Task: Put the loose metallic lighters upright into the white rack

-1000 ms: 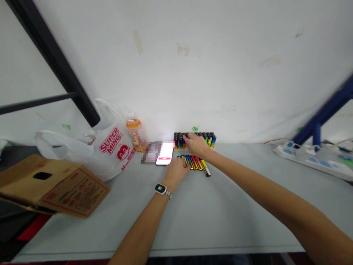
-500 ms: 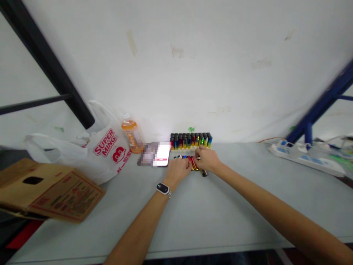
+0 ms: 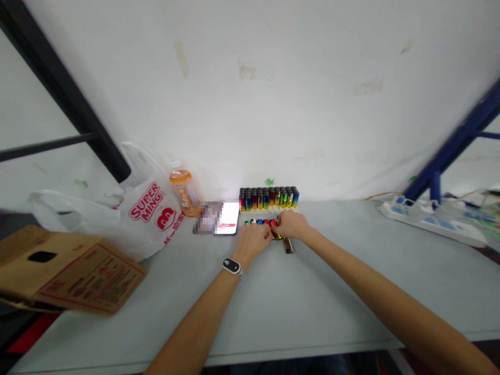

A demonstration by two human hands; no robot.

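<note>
Several shiny multicoloured cylinders with black tops (image 3: pixel 269 199) stand upright in packed rows in a pale holder by the wall. In front of them, several more coloured cylinders (image 3: pixel 288 245) lie on the table, partly under my hands. My left hand (image 3: pixel 253 239), with a white band on the wrist, rests over the left part of the lying ones, fingers curled. My right hand (image 3: pixel 291 225) is closed at the right part, its fingertips close to my left hand's. What the fingertips hold is too small and hidden to make out.
Left of the holder lies a tablet or phone with a lit screen (image 3: pixel 231 217). An orange bottle (image 3: pixel 185 192), a white plastic bag (image 3: pixel 150 219) and a cardboard box (image 3: pixel 89 276) stand further left. A white power strip (image 3: pixel 429 224) lies at the right.
My right hand has moved slightly down and left, nearer the lying cylinders and away from the holder. My left hand has stayed nearly still. The view has shifted a little.
</note>
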